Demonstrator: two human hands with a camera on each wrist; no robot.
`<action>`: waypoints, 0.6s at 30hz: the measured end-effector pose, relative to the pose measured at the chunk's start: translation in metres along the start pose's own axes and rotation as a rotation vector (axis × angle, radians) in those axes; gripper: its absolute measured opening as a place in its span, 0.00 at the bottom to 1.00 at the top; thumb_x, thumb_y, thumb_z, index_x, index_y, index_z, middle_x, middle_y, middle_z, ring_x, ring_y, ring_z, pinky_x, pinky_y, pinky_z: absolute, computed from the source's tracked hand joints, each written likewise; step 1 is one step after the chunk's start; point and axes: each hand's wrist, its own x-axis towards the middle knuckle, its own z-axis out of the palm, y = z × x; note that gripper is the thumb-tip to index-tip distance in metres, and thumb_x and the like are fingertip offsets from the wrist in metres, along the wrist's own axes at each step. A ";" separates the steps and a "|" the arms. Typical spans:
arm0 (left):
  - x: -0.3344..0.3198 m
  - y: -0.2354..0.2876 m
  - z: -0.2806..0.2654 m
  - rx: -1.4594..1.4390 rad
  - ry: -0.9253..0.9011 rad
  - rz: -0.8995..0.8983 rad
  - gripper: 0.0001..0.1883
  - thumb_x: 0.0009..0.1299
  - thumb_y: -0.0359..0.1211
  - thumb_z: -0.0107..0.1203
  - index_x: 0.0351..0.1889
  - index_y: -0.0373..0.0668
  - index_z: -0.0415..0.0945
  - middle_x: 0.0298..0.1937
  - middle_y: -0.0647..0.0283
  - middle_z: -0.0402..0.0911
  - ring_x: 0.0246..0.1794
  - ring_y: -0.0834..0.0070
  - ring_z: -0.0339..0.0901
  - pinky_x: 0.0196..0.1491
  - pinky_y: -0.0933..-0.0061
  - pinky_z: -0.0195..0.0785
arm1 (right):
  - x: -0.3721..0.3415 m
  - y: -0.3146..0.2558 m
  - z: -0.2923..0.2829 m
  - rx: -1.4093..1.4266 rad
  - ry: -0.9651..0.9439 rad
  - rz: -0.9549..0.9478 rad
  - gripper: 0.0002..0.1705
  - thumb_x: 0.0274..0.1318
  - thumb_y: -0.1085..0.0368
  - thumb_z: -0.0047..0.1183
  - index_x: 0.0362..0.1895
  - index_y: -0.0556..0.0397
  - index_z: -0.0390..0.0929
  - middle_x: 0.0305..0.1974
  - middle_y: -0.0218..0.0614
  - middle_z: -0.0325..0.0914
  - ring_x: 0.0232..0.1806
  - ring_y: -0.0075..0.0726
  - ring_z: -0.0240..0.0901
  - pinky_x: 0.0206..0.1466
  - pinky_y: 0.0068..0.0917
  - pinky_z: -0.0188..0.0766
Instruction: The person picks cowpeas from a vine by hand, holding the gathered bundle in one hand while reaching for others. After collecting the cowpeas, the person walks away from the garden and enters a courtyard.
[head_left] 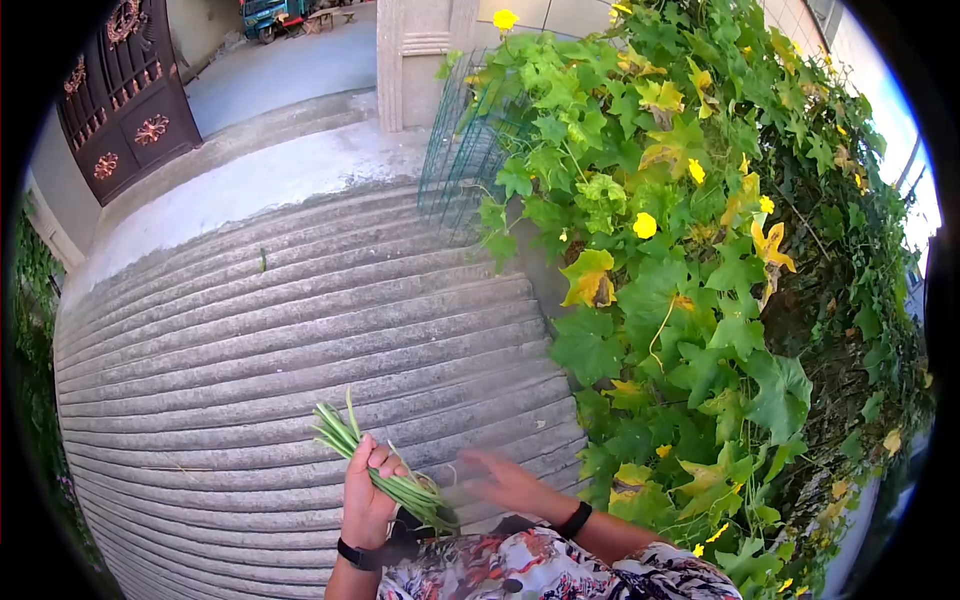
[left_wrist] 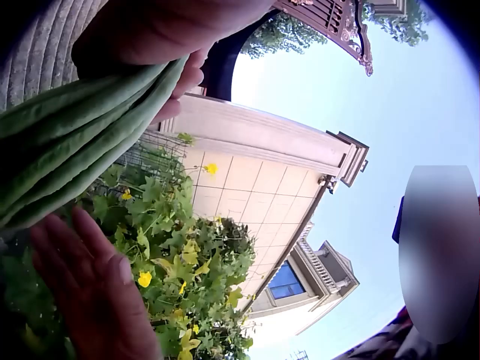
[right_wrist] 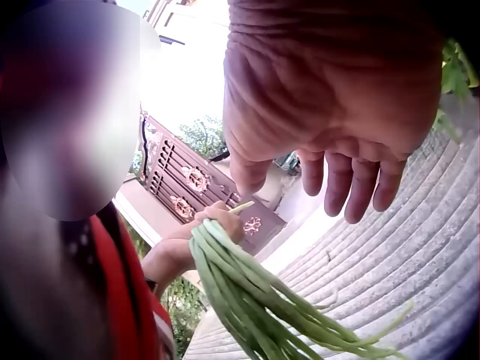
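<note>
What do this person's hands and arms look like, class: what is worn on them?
The left hand and right hand wear no gloves. A black band circles the left wrist, another black band the right. Patterned clothing shows white, red and dark; where its sleeves end is unclear.

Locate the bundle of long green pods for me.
In the head view, the green pods are low and just left of centre, held by the left hand above the ribbed ground, with the right hand open beside them.
</note>
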 end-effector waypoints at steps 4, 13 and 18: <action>0.050 0.028 0.057 0.154 0.029 -0.021 0.15 0.73 0.40 0.48 0.23 0.50 0.63 0.19 0.74 0.61 0.19 0.80 0.61 0.31 0.72 0.65 | 0.109 -0.059 0.009 0.350 -0.039 -0.010 0.48 0.49 0.56 0.61 0.69 0.54 0.48 0.60 0.48 0.62 0.64 0.43 0.57 0.67 0.36 0.53; 0.150 0.102 0.106 0.246 0.020 0.076 0.11 0.70 0.39 0.53 0.29 0.47 0.65 0.22 0.71 0.63 0.23 0.77 0.65 0.37 0.68 0.69 | 0.248 -0.069 -0.027 0.272 -0.347 0.151 0.17 0.45 0.65 0.55 0.42 0.54 0.71 0.33 0.34 0.77 0.36 0.28 0.73 0.40 0.28 0.70; 0.222 0.170 0.153 0.161 0.101 0.286 0.10 0.68 0.39 0.55 0.43 0.47 0.69 0.29 0.71 0.72 0.27 0.80 0.71 0.37 0.71 0.71 | 0.333 -0.065 -0.059 0.183 -0.340 -0.017 0.20 0.45 0.64 0.53 0.45 0.53 0.69 0.33 0.42 0.77 0.33 0.38 0.73 0.38 0.35 0.69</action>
